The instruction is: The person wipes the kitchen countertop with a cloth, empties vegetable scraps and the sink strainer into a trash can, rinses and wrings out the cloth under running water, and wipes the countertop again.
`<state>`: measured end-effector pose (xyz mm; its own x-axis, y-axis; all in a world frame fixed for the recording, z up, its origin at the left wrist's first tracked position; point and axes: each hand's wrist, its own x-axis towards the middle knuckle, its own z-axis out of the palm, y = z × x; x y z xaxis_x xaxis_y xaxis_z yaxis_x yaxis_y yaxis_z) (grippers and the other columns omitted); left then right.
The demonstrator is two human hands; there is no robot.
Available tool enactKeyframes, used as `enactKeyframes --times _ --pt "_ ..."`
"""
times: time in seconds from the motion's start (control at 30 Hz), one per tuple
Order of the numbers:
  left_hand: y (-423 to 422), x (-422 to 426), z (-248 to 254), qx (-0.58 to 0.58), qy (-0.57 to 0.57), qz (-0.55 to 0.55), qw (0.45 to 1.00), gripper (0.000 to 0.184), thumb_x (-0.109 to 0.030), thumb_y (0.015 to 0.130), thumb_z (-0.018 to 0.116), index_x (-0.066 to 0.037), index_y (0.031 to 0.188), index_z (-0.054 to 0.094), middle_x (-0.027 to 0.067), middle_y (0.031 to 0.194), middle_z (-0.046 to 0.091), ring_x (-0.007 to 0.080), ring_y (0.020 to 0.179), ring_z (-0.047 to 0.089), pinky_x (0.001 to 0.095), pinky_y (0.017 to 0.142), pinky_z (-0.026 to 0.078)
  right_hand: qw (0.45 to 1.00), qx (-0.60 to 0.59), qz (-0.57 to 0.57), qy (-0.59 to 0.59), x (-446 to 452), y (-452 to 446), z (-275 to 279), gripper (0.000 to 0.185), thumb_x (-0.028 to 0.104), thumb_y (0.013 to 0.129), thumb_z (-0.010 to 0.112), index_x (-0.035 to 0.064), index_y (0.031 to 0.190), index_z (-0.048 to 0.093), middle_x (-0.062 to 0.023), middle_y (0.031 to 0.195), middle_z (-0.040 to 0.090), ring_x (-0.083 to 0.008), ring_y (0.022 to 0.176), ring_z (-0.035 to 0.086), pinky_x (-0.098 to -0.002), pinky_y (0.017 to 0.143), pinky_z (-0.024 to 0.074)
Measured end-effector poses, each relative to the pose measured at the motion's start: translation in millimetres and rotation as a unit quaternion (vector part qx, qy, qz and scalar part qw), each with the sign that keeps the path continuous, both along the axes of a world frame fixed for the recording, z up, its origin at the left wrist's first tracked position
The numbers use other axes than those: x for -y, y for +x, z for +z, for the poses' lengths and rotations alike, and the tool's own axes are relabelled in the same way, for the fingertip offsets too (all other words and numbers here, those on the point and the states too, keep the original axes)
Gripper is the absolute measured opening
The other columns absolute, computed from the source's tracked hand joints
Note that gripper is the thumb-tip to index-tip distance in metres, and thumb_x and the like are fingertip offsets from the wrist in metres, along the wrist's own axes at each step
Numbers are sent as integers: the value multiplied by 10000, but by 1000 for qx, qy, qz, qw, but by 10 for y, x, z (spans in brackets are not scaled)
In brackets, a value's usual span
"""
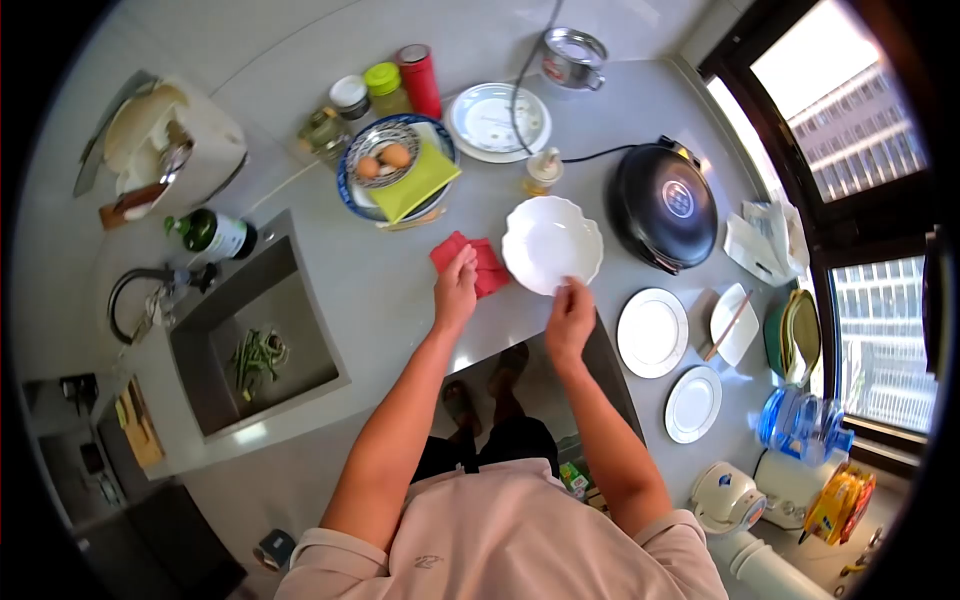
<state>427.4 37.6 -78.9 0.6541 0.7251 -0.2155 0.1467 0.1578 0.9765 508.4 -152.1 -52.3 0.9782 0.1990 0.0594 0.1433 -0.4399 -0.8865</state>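
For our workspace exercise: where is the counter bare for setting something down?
Widest: between the grey sink and red folded cloth. Smaller: between the silver pot and round black appliance. Crowded: right side, with white round plates and a white bowl.

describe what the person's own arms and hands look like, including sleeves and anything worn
The left hand and right hand are bare, with no gloves and no watch or bracelet visible at the wrists. Both forearms are uncovered. The short sleeves are pale pinkish beige, matching the shirt, which has a small dark marking on its front.
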Motion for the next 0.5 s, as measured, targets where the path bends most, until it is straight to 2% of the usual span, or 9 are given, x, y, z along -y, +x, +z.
enactKeyframes --times 0.03,0.1,0.13,0.23,0.3,0.33,0.5 --pt "-189 -53 -13 -3 54 16 998 380 -129 1092 500 23 1436 555 170 1385 663 246 1261 652 323 1064 495 994 -26 103 31 -103 -182 19 229 74 977 675 76 1205 702 -152 1135 670 -268 1011 656 -371 899 517" --pt "-587 -221 -100 -49 97 54 993 356 -89 1080 500 11 1412 579 172 1343 689 242 1241 666 324 1064 497 954 140 266 7 -478 -351 -54 297 17 936 686 89 1223 702 -149 1225 664 -344 1108 644 -395 936 528" --pt "-780 -321 -168 -73 118 72 988 347 -70 1073 501 5 1400 591 172 1322 702 240 1230 673 324 1063 497 940 137 312 4 -686 -367 -84 348 74 922 702 116 1268 696 -151 1328 638 -389 1237 580 -454 1009 499" --pt "-1309 -586 -323 -108 167 118 973 358 -30 1059 493 -26 1400 602 165 1314 708 231 1230 673 318 1060 499 906 259 304 -138 -1211 -362 -203 402 190 928 706 158 1328 680 -140 1446 579 -394 1351 493 -530 1084 429" --pt "-1573 -665 -282 -128 153 134 971 382 -2 1051 480 -41 1411 601 152 1329 703 228 1236 668 317 1062 496 892 260 315 -192 -1433 -275 -595 440 286 940 685 189 1368 664 -119 1529 521 -405 1416 426 -582 1123 368" --pt "-1682 -684 -251 -140 146 137 970 387 2 1049 478 -43 1414 600 150 1334 701 228 1240 665 317 1064 494 887 284 317 -180 -1510 -247 -624 421 278 944 665 169 1350 674 -108 1533 527 -403 1416 433 -570 1129 364" --pt "-2029 -615 -143 -137 143 118 973 411 15 1042 469 -52 1428 594 151 1362 686 232 1267 652 320 1081 483 868 285 374 -158 -1379 -171 -637 374 238 983 629 200 1352 681 -63 1515 558 -367 1401 459 -559 1103 380"
